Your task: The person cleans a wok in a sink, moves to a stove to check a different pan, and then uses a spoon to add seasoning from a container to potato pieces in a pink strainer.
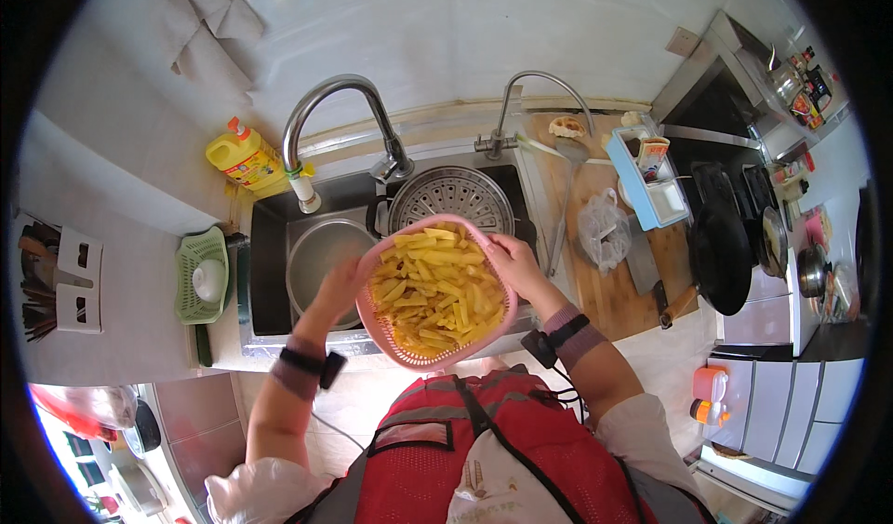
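Note:
A pink plastic basket full of yellow potato strips is held up between both hands, over the front edge of the sink. My left hand grips its left rim, and my right hand grips the rim at upper right. Behind the basket, a round perforated steel steamer tray sits in a dark-handled pot in the right part of the sink. A round metal basin lies in the left part, partly hidden by my left hand.
A curved faucet and a thinner tap rise behind the sink. On the right, a wooden cutting board bears a cleaver, a plastic bag and a long-handled spatula. A green basket stands left, near a yellow detergent bottle.

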A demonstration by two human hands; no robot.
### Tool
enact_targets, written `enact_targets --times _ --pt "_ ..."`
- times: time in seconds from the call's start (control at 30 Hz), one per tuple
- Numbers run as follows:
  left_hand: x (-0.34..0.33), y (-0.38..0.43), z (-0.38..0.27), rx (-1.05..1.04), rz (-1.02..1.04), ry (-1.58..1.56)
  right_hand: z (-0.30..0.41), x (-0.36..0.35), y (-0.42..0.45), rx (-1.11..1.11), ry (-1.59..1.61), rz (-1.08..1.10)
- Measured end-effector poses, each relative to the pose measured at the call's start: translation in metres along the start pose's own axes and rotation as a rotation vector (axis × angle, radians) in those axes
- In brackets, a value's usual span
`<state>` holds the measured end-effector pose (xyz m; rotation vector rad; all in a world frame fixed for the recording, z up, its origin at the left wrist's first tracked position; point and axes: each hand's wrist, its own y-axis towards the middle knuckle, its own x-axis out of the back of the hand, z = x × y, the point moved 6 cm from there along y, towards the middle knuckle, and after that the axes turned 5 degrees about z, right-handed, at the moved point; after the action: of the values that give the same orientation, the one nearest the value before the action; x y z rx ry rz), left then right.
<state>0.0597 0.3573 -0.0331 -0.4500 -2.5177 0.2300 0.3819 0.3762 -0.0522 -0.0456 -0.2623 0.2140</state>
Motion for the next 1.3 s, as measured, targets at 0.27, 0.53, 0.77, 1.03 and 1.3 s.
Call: enact_targets --times 0.27,0.53,0.77,1.03,1.3 --pt "-0.052 -0.073 0.032 0.334 -0.144 -0.493 -0.018 0.000 -0.022 -0.182 0.305 -0.034" --pt "-0.005 -0.056 -0.042 -0.105 -0.559 -0.236 0.069 0.029 -0.039 0.169 0.199 -0.310" --pt "-0.017 -0.038 -0.024 -0.062 -0.504 -0.366 0.042 0.041 -0.037 0.087 0.283 -0.427" --pt "0.015 -0.035 -0.066 -0.199 -0.584 -0.323 0.077 0.047 -0.036 0.063 0.406 -0.455" --pt "-0.001 -0.023 -0.046 -0.098 -0.489 -0.358 0.059 0.046 -0.033 0.036 0.382 -0.407"
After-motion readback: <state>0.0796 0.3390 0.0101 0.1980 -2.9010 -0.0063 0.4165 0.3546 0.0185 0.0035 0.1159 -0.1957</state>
